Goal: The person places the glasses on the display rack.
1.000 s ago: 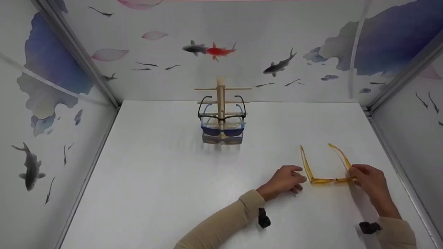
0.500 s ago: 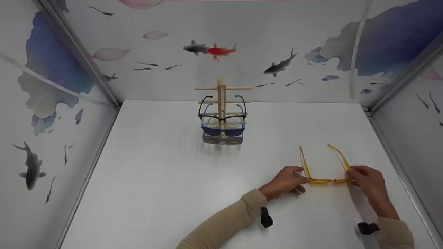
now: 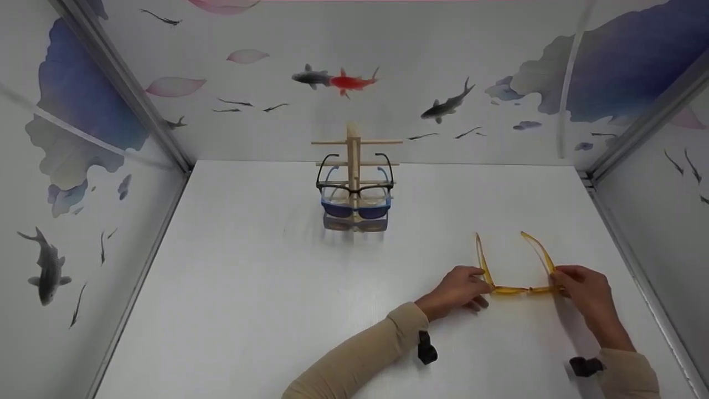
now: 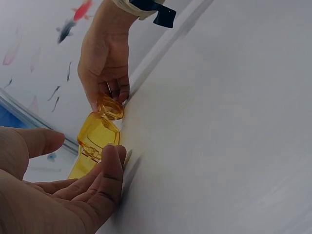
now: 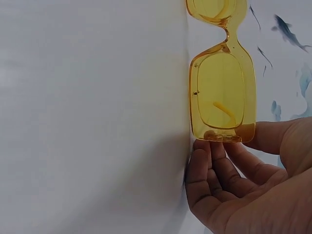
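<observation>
A pair of yellow see-through glasses (image 3: 510, 290) stands on the white table at the right, temples unfolded and pointing away from me. My right hand (image 3: 587, 291) pinches its right corner by the hinge; in the right wrist view the thumb and fingers (image 5: 197, 170) hold that end of the frame (image 5: 247, 73). At the left corner is my left hand (image 3: 457, 288), its fingers touching the outside of the temple near the hinge. The left wrist view shows its thumb (image 4: 46, 142) held apart from the glasses (image 4: 100, 131).
A wooden display stand (image 3: 353, 152) rises at the back middle of the table (image 3: 249, 277). It bears black-framed glasses (image 3: 354, 189), blue sunglasses (image 3: 374, 212) and a greyish pair (image 3: 336, 224) lowest. Walls printed with fish enclose the table at the back and sides.
The yellow glasses have slid slightly left together with my right hand. My left hand has shifted a little right and now touches their left corner. The stand has stayed put.
</observation>
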The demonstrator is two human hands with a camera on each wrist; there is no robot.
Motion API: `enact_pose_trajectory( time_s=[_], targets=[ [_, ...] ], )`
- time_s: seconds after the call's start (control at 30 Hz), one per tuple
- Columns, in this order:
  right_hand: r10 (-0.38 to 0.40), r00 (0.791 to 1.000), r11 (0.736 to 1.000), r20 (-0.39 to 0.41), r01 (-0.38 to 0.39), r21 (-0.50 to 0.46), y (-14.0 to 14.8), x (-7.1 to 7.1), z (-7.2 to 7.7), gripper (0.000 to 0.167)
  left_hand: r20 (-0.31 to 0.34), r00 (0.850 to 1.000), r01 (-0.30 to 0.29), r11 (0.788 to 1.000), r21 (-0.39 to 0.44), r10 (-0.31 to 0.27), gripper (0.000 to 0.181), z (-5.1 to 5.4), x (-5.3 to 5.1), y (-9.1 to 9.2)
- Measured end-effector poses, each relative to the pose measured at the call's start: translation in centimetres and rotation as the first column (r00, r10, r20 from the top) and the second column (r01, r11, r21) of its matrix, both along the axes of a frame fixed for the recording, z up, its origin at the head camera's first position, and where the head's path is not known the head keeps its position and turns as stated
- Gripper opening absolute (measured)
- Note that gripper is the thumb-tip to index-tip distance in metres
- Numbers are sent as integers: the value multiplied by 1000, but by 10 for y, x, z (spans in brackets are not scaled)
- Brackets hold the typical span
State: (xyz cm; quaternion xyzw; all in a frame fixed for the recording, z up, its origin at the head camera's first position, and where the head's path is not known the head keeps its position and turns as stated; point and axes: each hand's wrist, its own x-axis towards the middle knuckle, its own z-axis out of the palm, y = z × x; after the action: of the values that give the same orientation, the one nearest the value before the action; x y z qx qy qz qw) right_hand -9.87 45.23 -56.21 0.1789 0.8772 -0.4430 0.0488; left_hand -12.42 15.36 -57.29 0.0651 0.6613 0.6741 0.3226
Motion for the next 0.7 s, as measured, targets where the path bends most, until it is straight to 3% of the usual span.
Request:
enact_pose_trajectory(
  time_s=[0.3,0.5,0.7],
  targets=[
    [27,999,997,-24,-28,-70,-6,1,-2,54,29,999,-42,999,31,41,55,0,-5,-12],
    [7,1000,995,-30,-10,-98,-16,0,0,58,13,996,-85,995,51,85,41,4,-14,-18],
    [-7,999,991,-48,1,-136,-28,-2,6,61,-20,991,-131,991,20,132,24,6,-19,-27]
  ],
)
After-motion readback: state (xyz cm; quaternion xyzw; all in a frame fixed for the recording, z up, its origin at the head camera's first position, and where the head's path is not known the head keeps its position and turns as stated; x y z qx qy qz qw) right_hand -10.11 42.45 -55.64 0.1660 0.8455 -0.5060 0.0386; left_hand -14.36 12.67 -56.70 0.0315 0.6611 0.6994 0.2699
